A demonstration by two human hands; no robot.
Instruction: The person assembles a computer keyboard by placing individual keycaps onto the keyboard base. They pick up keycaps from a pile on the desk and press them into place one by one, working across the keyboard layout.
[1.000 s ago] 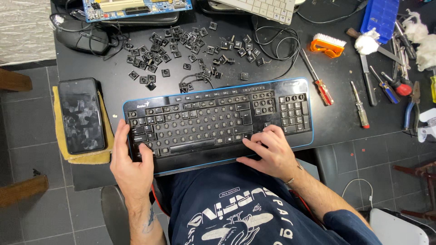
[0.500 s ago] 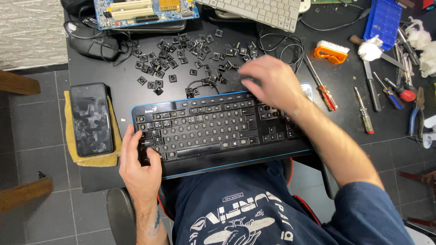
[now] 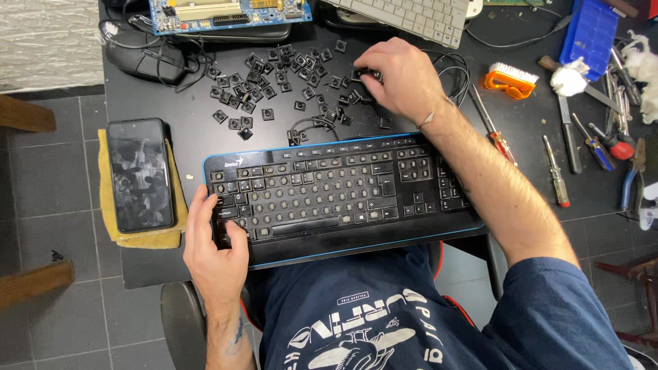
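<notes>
A black keyboard (image 3: 343, 195) with a blue rim lies across my lap and the desk's front edge; many of its keys are off. My left hand (image 3: 214, 250) grips its near left corner, thumb on the keys. My right hand (image 3: 397, 75) reaches past the keyboard to a scatter of loose black keycaps (image 3: 274, 82), fingers closed around a wide black keycap (image 3: 365, 74) at the pile's right side.
A phone (image 3: 140, 175) lies on a yellow cloth at the left. A circuit board (image 3: 226, 12), a white keyboard (image 3: 411, 14) and a black mouse (image 3: 147, 62) sit at the back. Screwdrivers (image 3: 497, 133), pliers, an orange brush (image 3: 510, 79) and a blue box lie on the right.
My right hand left the keyboard's near right part and moved up over it to the keycap pile. The left hand stayed on the left corner.
</notes>
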